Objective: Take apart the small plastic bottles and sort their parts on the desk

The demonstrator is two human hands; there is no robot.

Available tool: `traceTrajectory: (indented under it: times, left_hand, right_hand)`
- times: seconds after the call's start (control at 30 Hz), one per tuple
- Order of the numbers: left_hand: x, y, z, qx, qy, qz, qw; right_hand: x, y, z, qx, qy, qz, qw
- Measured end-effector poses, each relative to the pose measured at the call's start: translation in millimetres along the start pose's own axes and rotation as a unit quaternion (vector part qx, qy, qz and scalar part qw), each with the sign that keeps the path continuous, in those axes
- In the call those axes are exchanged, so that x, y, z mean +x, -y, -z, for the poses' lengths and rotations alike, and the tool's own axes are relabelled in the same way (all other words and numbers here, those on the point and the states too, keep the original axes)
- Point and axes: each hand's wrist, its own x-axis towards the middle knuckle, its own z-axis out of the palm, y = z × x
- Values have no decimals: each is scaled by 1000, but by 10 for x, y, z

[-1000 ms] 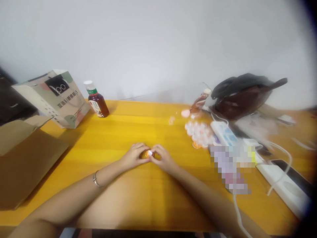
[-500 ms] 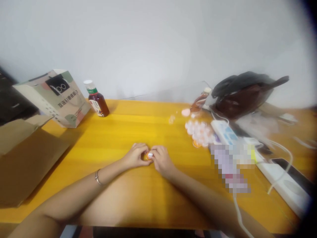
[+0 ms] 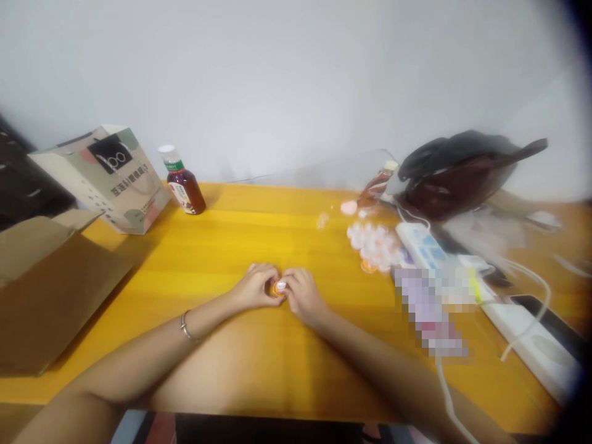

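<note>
Both my hands rest on the yellow wooden table [image 3: 259, 234], fingers curled in toward each other. Between them sits a small orange cup with a white lid [image 3: 279, 286]. My left hand [image 3: 253, 287] pinches it from the left; a thin bracelet circles that wrist. My right hand [image 3: 302, 296] grips it from the right, fingertips at the lid. A heap of similar small pale cups [image 3: 375, 246] lies to the right, beyond my right hand.
A brown-liquid bottle [image 3: 183, 182] and a printed paper bag [image 3: 111, 179] stand at the back left, a cardboard box [image 3: 46, 283] at the left edge. Right side: dark bag [image 3: 457, 172], white power strips [image 3: 422, 243] with cables, a phone [image 3: 550, 327], a second bottle [image 3: 375, 187].
My hands stay together on the small cup; the right fingers have shifted slightly over the lid. The view has drifted a little.
</note>
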Motion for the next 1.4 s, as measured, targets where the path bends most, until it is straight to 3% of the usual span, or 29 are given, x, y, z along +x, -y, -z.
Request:
traceTrajectory:
  times: [0.2, 0.37, 0.53, 0.67, 0.83, 1.0, 1.07, 1.13, 1.23, 1.4]
  left_hand:
    - [-8, -12, -8, 3, 5, 25, 1000]
    - [-38, -34, 0, 30, 11, 16, 999]
    - [-129, -51, 51, 14, 31, -17, 999]
    - [-188, -81, 95, 5, 62, -42, 997]
    - [-229, -129, 114, -7, 97, -76, 992]
    - [-255, -96, 134, -53, 102, -66, 991]
    - [-243, -52, 139, -114, 90, -50, 988]
    - [-203, -2, 131, -194, 43, -26, 980]
    - [-95, 65, 86, -289, -32, -21, 956]
    - [108, 142, -20, -341, -109, -16, 934]
  right_hand:
    - [27, 26, -12, 40, -49, -22, 998]
    - [47, 69, -7, 150, -37, -53, 987]
    - [103, -24, 19, 356, -77, -176, 915]
    - [169, -92, 57, 439, -104, -234, 861]
    - [189, -113, 75, 476, -106, -256, 834]
    - [148, -154, 38, 491, -81, -267, 825]
    - [143, -167, 20, 501, -76, -256, 823]
    - [155, -171, 3, 529, -72, -245, 809]
    - [206, -171, -15, 601, -46, -242, 761]
    - [308, -206, -10, 674, 32, -256, 692]
